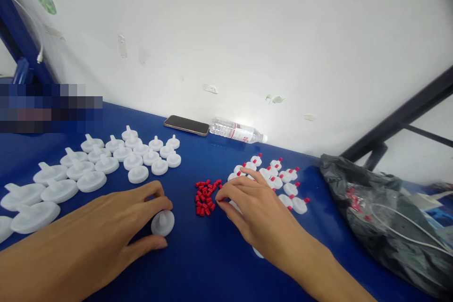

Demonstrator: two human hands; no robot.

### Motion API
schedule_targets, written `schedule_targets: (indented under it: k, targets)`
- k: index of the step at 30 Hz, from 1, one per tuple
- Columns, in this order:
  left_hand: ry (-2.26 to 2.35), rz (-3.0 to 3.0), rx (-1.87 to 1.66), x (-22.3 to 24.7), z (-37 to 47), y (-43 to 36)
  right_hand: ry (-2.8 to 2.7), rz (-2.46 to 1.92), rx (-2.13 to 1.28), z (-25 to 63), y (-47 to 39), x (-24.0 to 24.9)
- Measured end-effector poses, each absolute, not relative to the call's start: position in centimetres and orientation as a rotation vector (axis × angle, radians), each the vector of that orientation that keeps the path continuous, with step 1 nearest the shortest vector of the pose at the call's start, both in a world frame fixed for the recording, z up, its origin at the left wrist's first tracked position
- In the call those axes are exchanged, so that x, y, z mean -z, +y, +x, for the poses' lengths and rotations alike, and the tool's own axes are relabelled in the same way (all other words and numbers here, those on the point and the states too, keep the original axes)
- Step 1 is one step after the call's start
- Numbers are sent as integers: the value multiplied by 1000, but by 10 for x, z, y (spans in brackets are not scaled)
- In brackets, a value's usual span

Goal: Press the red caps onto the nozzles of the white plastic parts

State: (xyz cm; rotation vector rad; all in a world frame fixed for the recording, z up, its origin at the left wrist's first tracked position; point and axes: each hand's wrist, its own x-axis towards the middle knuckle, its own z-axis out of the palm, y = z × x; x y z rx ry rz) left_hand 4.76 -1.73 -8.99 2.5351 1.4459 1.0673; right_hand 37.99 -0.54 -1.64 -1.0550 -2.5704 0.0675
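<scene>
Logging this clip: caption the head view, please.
Left hand at a white disc, right hand beside loose red caps, over a blue table.

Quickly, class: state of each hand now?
Left hand: holding a white disc between thumb and fingers.
Right hand: fingertips nearly together beside red caps; grip can't be told.

The head camera looks forward and down from close above the table [198, 264].

Plain blue table [198, 269], white discs [92, 182], red caps [203, 196], whitish wall [283, 33], black bag [396, 257].
</scene>
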Motion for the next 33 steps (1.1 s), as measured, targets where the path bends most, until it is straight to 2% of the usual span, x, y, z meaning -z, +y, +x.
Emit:
schedule_targets:
  k: [8,18,22,26,33]
  targets:
    - [1119,2710,-1138,45,94,-24,-2161,-824,-546,366,-14,11]
    - [1250,2565,-1174,87,98,-34,-1931,-816,-798,365,-17,8]
    - [1252,2584,-1185,86,101,-31,-1864,-774,-907,363,-17,12]
    - [1255,2597,-1191,82,103,-29,-1758,-741,-1154,364,-16,11]
    - [1266,2632,-1207,85,100,-45,-1680,-927,-1509,368,-21,-11]
